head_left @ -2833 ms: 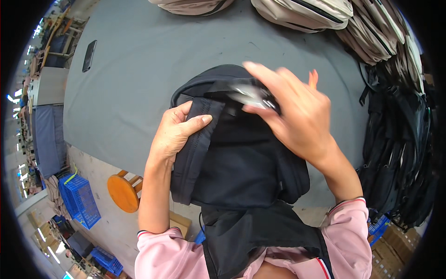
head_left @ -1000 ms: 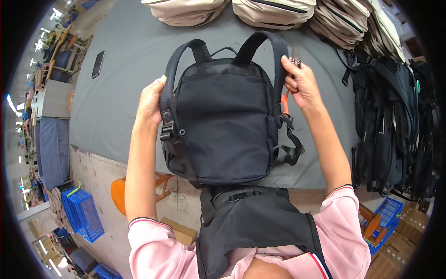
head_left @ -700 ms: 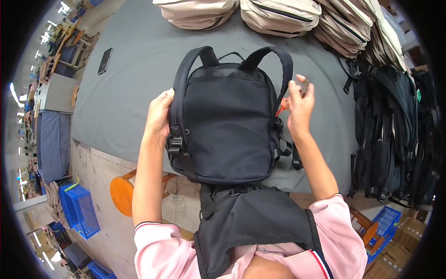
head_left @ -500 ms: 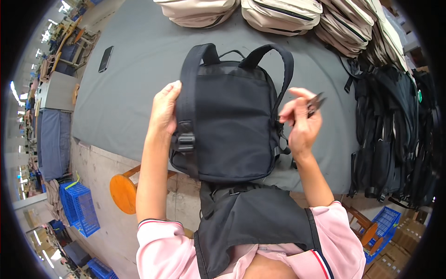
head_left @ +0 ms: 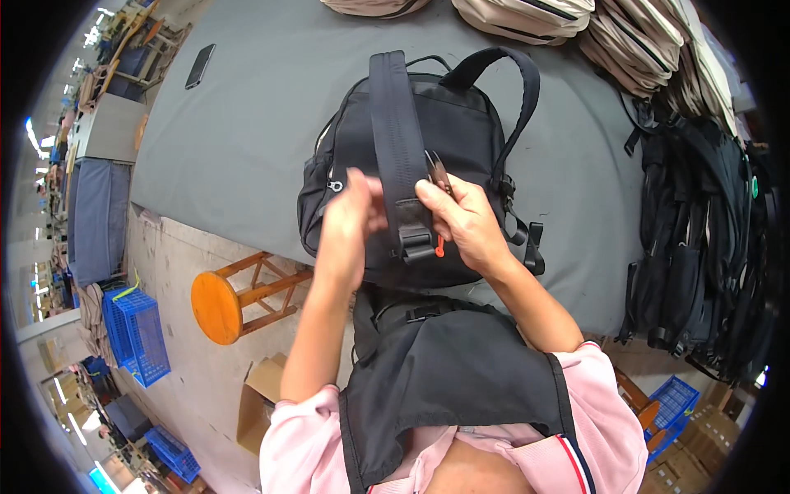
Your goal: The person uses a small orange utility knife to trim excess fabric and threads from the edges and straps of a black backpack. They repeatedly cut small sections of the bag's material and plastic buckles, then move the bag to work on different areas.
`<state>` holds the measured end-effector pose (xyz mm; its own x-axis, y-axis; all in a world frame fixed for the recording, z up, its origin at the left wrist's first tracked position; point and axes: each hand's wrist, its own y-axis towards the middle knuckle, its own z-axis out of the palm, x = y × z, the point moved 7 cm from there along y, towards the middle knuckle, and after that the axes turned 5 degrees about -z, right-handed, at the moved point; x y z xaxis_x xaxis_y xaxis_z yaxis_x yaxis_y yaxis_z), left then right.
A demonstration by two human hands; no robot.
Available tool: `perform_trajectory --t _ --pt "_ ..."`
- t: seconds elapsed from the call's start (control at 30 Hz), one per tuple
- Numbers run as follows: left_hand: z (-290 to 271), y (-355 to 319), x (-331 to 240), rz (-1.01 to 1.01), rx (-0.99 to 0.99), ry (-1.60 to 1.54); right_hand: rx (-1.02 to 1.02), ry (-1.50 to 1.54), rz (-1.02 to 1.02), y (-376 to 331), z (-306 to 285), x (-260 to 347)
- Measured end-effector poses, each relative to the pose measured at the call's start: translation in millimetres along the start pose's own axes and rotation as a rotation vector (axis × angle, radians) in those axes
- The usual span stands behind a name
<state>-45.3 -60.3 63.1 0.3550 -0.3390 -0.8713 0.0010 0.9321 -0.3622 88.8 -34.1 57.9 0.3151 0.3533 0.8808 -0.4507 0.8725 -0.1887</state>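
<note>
A black backpack [head_left: 461, 140] lies back-side up on the grey table [head_left: 247, 140], straps pointing away from me. My left hand [head_left: 350, 222] pinches the left shoulder strap [head_left: 393, 123] near its buckle, holding it across the bag. My right hand [head_left: 465, 218] touches the same strap from the right and holds small thread snips [head_left: 438, 174] with an orange part showing below the palm. Both hands meet over the lower middle of the backpack.
Beige bags [head_left: 527, 12] lie along the table's far edge, and black backpacks [head_left: 708, 247] are stacked at the right. A phone [head_left: 200, 66] lies at the far left of the table. An orange-topped wooden stool [head_left: 222, 305], blue crates [head_left: 136, 333] and a cardboard box [head_left: 259, 403] stand on the floor.
My left hand moved from the bag's left side to its middle, pulling the left strap across. My right hand came in from the right edge with the snips to meet it.
</note>
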Motion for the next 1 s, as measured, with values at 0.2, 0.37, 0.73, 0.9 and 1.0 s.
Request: perform_trajectory --t 0.2,0.37,0.73,0.9,1.0 --pt "35 -40 -10 0.182 0.045 0.466 -0.175 -0.639 -0.448 -18 -10 35" --pt "39 -37 -15 0.182 0.0 0.472 -0.174 -1.049 -0.649 -64 -10 71" --pt "50 -31 -17 0.223 0.001 0.481 -0.17 -0.823 -0.583 -50 -23 68" --pt "52 -32 -17 0.217 0.009 0.468 -0.226 -1.073 -0.697 -56 -10 79" --pt "52 -33 -12 0.139 0.027 0.396 -0.274 -1.156 -0.854 -61 -4 79"
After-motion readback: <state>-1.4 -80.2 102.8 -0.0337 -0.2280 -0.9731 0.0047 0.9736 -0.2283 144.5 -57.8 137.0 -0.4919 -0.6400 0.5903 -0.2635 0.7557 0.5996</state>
